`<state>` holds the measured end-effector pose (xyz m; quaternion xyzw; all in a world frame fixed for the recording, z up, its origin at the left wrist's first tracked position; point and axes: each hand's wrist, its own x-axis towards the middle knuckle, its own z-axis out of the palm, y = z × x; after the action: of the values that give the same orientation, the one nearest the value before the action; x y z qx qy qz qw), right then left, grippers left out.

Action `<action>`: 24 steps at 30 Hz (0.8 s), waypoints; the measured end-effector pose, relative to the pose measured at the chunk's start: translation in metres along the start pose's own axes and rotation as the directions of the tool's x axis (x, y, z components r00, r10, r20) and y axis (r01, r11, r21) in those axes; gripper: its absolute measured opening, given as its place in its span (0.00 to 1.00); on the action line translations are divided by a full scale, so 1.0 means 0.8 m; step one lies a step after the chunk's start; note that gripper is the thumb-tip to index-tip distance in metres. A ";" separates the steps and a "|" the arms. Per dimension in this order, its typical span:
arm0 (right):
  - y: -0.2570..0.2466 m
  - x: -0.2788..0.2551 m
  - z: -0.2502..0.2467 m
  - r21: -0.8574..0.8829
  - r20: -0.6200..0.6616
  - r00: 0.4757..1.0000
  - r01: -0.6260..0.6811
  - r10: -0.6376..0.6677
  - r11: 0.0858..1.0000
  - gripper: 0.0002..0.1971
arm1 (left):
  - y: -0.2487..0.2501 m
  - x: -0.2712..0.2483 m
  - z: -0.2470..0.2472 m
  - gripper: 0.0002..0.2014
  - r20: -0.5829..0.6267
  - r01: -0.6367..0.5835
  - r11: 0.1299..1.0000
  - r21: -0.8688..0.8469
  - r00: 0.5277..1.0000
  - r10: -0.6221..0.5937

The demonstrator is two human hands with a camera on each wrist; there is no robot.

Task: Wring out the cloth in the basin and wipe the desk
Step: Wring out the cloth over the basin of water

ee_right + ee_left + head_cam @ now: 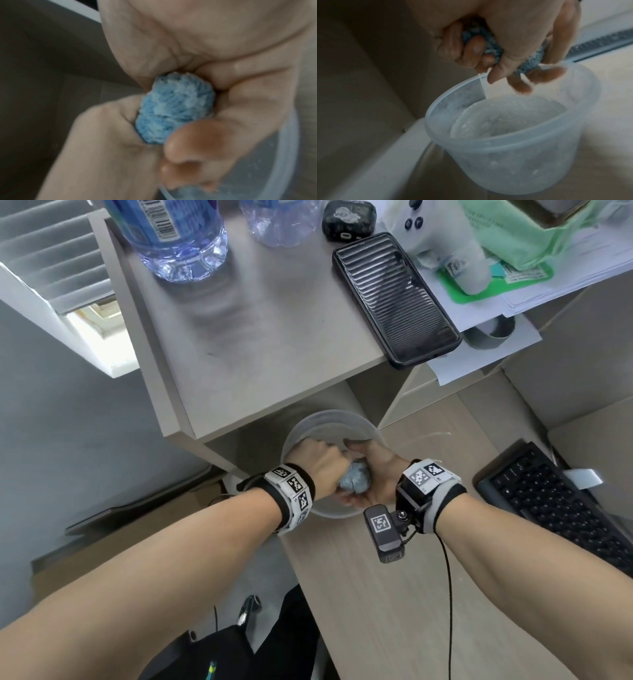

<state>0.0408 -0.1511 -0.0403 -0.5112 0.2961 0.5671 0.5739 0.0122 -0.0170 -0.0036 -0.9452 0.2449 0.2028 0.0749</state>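
The desk (394, 594) is pale wood, with a raised shelf (260, 337) over its far left part. Both forearms reach forward from the lower corners of the head view and converge over the basin (356, 422), a translucent round tub standing on the desk just below the shelf's front edge. In the left wrist view it holds shallow water with bubbles, and droplets cling to its wall.

The left hand (317, 470) is knuckles-up, wrist bent inward, fingers curled tightly round one end of the cloth (354, 480). The right hand (373, 474) is rolled palm-up, thumb pointing away, and closes round the other end. The two fists press together over the near side of the basin, so the cloth is gripped by both hands above the water, not in it. It is a small blue and white terry wad, squeezed into a tight lump bulging between the palms in the right wrist view.

A black keyboard (561, 508) lies on the desk to the right. On the shelf a phone (394, 296) lies face up near the front edge, with two water bottles (174, 237) behind it at the left.
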 end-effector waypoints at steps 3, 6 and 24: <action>0.001 -0.007 0.008 -0.121 -0.073 0.996 -0.067 0.058 0.990 0.27 | 0.010 -0.001 -0.005 0.16 -0.017 -0.042 0.986 0.159 0.999 0.046; -0.008 -0.009 0.019 -0.253 -0.234 0.972 -0.061 0.000 0.966 0.19 | 0.011 -0.001 -0.009 0.13 -0.031 0.041 0.989 0.144 0.999 -0.037; -0.030 -0.009 0.036 -0.906 -0.115 0.580 0.272 -0.806 0.325 0.20 | 0.009 0.000 0.017 0.06 0.316 0.339 0.013 -0.941 0.891 -0.327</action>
<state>0.0551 -0.1230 -0.0189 -0.9224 -0.0507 0.2158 0.3162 0.0035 -0.0198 -0.0164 -0.7787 -0.1814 0.2931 -0.5243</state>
